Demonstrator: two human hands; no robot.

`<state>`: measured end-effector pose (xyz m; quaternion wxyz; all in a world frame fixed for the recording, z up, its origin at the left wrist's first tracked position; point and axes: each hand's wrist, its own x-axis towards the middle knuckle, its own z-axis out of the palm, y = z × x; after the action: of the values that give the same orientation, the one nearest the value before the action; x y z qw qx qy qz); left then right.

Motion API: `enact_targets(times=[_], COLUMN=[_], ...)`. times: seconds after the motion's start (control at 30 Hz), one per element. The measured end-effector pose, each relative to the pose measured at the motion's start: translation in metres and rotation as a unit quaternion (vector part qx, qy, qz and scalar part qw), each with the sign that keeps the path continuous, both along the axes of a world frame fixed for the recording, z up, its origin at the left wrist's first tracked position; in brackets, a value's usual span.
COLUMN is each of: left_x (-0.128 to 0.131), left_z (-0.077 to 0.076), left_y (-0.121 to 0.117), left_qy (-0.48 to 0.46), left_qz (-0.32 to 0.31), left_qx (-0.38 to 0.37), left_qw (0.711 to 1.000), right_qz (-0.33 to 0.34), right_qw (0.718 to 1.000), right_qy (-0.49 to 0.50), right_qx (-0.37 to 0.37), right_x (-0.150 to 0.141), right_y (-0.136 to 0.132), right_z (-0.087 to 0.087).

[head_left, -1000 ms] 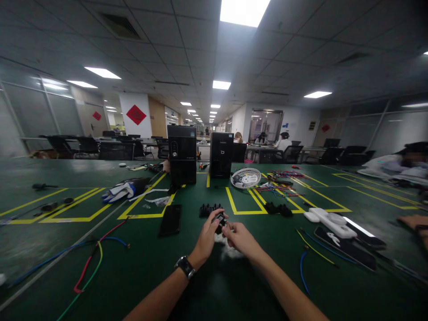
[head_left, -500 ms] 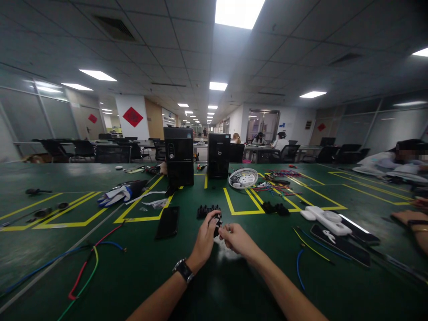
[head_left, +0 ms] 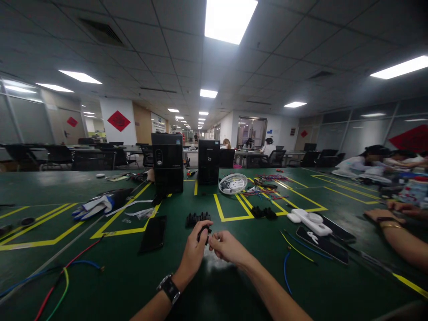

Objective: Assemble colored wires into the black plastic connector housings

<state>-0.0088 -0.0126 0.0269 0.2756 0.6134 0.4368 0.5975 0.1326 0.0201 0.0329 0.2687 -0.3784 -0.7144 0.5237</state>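
My left hand [head_left: 191, 252] is closed around a small black part [head_left: 203, 232], perhaps a piece like the ridged blocks lying nearby. Thumb and fingers of my right hand [head_left: 228, 247] are pinched together at the right side of that part; what lies between these fingertips is too small to make out. Just beyond my left hand is a black ridged block [head_left: 195, 219], which looks like a terminal strip. More black pieces [head_left: 264, 212] of that sort lie farther right. A dark phone [head_left: 154, 234] rests left of my hands.
Two black computer cases [head_left: 208, 162] stand ahead. A white basket-like cover [head_left: 232, 183] and loose wires [head_left: 267, 191] lie to their right. Gloves [head_left: 96, 206] and coloured cables [head_left: 65, 272] are at left. A white device [head_left: 310, 221] and a co-worker's arm [head_left: 397, 236] are at right.
The camera has turned a little to the right, so the table's contents sit farther left in the picture. Both hands stay together at the black part, which appears slightly turned.
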Motion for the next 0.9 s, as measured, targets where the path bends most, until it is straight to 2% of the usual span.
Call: enact_targets(times=[0.1, 0.23, 0.3, 0.43, 0.53, 0.6, 0.67, 0.73, 0.8, 0.87, 0.9], left_x=[0.002, 0.004, 0.001, -0.014, -0.023, -0.024, -0.024, -0.028, -0.038, -0.046, -0.046], left_z=[0.001, 0.001, 0.001, 0.001, 0.004, 0.007, 0.013, 0.021, 0.028, 0.027, 0.024], left_y=[-0.003, -0.002, 0.002, 0.009, 0.009, 0.01, 0.015, 0.023, 0.031, 0.034, 0.034], left_qy=[0.035, 0.052, 0.035, 0.029, 0.016, -0.046, -0.158, -0.306, -0.436, -0.503, -0.504], left_qz=[-0.001, -0.015, 0.001, 0.071, 0.102, 0.1, 0.076, 0.064, 0.086, 0.125, 0.133], left_qx=[0.029, 0.018, 0.008, 0.021, 0.032, 0.024, 0.008, -0.008, -0.01, -0.006, -0.013], left_qw=[0.999, 0.998, 0.999, 0.997, 0.994, 0.994, 0.984, 0.95, 0.896, 0.855, 0.854], right_qz=[0.021, 0.082, 0.068, -0.016, -0.014, -0.009, -0.035, -0.077, -0.083, -0.079, -0.087], right_qw=[1.0, 0.996, 0.997, 0.997, 0.99, 0.985, 0.977, 0.966, 0.958, 0.955, 0.956], right_qy=[0.009, 0.014, 0.014, -0.001, -0.036, -0.056, -0.066, -0.081, -0.108, -0.125, -0.119], right_qx=[-0.004, -0.032, -0.033, 0.074, 0.137, 0.165, 0.201, 0.234, 0.253, 0.257, 0.254], right_x=[0.002, 0.004, 0.0, -0.01, -0.014, -0.016, -0.018, -0.019, -0.016, -0.009, -0.007], right_y=[0.003, 0.004, 0.003, -0.002, -0.011, -0.017, -0.024, -0.031, -0.035, -0.037, -0.036], right_z=[-0.009, -0.013, -0.014, -0.009, 0.007, 0.02, 0.025, 0.016, 0.001, -0.007, -0.003])
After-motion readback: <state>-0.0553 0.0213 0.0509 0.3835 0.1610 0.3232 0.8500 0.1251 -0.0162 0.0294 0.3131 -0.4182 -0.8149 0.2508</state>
